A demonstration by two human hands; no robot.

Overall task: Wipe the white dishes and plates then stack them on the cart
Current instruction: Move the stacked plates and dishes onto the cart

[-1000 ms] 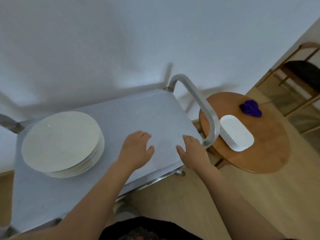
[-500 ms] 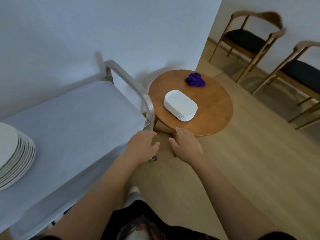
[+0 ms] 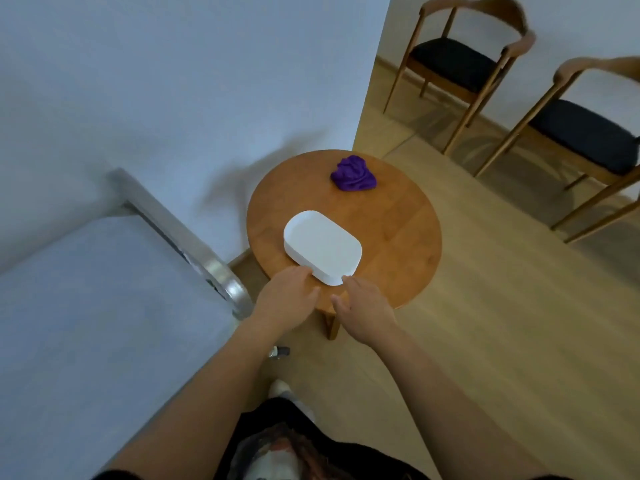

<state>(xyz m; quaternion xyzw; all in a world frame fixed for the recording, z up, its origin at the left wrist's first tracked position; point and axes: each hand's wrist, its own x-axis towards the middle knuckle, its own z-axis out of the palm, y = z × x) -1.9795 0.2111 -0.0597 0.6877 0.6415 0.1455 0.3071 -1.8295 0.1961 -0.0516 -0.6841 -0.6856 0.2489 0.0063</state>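
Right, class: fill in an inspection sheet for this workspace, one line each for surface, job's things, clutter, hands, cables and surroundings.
Surface: round wooden table; grey cart top beside it.
Job's things: stack of white rectangular dishes on the table; crumpled purple cloth behind it, apart.
Clutter: nothing seen.
Hands: left hand and right hand open, fingertips at the stack's near edge, not gripping.
Cables: nothing seen.
Surroundings: cart's metal handle; white wall; two wooden chairs on wood floor.

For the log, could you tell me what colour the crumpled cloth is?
Purple cloth, clearest in the head view.
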